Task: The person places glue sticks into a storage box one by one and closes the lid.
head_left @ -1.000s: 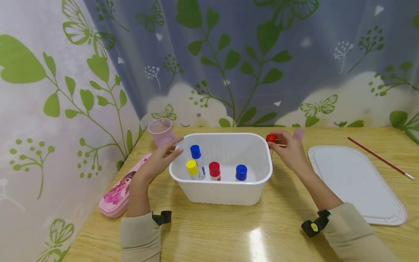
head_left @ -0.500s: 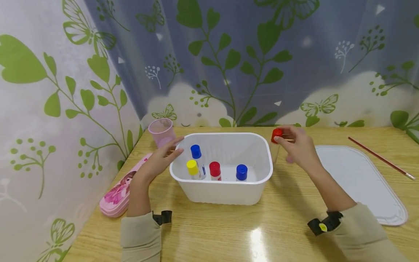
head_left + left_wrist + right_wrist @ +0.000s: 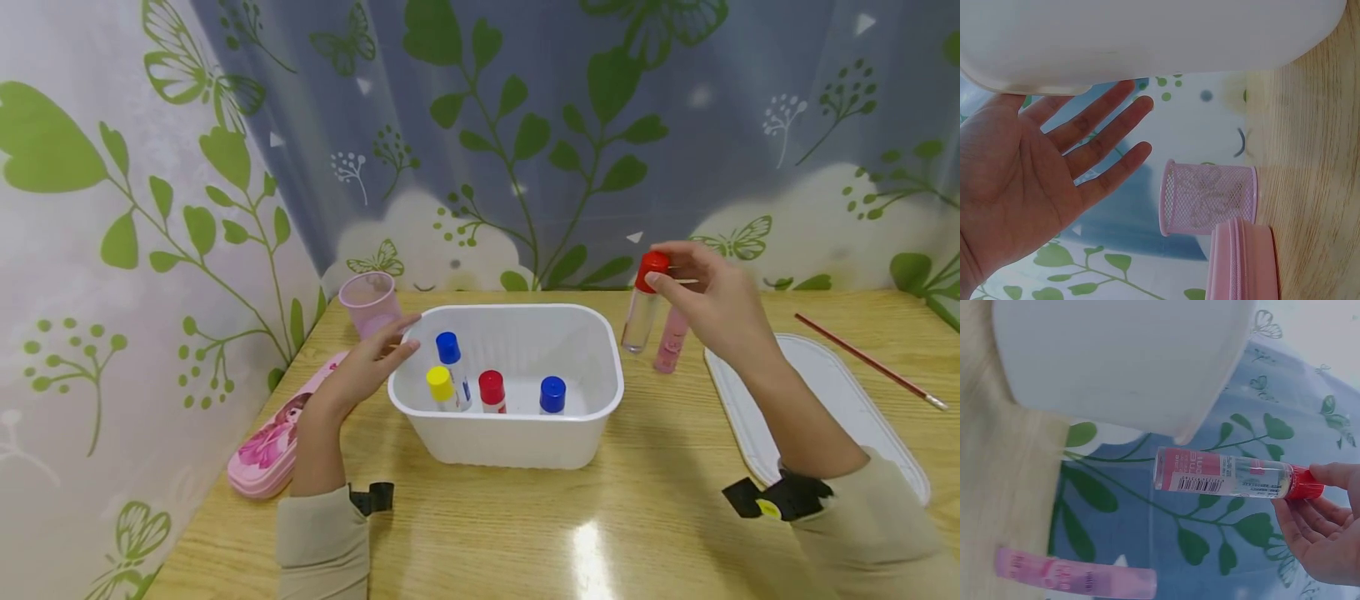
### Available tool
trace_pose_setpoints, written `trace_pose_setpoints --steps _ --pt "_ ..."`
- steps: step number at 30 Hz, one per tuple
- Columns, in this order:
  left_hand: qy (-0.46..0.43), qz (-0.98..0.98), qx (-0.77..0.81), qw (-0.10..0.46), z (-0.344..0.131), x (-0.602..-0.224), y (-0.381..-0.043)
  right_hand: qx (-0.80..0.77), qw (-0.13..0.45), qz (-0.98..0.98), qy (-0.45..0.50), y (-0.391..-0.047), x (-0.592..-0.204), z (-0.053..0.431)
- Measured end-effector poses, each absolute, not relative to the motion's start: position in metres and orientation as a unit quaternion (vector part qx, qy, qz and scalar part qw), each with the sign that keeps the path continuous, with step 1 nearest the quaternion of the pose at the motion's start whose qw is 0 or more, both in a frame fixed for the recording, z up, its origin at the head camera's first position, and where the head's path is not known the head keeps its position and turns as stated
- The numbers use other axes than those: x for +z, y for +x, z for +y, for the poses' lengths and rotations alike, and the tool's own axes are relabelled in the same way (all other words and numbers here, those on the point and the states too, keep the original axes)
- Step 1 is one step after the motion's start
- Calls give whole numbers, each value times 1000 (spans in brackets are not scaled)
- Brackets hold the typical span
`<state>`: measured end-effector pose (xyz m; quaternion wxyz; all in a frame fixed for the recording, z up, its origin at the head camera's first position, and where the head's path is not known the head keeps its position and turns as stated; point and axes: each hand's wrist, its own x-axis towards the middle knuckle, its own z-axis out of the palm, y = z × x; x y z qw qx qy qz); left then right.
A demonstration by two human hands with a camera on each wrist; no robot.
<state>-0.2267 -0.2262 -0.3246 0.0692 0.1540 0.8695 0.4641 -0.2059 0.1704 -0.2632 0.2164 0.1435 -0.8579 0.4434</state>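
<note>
My right hand [image 3: 723, 304] pinches the red cap of a clear glue bottle [image 3: 640, 317], which hangs nearly upright, tilted slightly, right of the white plastic bin [image 3: 510, 446]. In the right wrist view, the glue bottle [image 3: 1225, 473] shows a red-and-white label with a barcode, its base near the bin's rim. My left hand [image 3: 358, 367] touches the bin's left rim with fingers extended. Inside stand two blue-capped bottles [image 3: 552, 395], a yellow-capped one [image 3: 441, 385] and a red-capped one [image 3: 492, 390]; their lower parts are partly hidden by the front wall.
A pink bottle [image 3: 671, 343] stands on the table just behind my right hand. Farther right lie a white tray [image 3: 765, 433] and a red pencil [image 3: 870, 360]. On the left are a pink mesh cup [image 3: 369, 300] and a pink pencil case [image 3: 262, 454].
My right hand has lifted the red-capped glue bottle up and to the right from beside the bin's right end. The left hand has stayed at the rim.
</note>
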Motion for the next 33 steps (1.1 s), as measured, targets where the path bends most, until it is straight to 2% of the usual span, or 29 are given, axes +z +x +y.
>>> trace_pose_setpoints --steps 13,33 --pt "162 871 459 59 -227 -324 -225 461 224 -841 175 -196 -225 144" --pt "161 875 453 58 -227 -325 -228 500 174 -819 220 -214 -228 85"
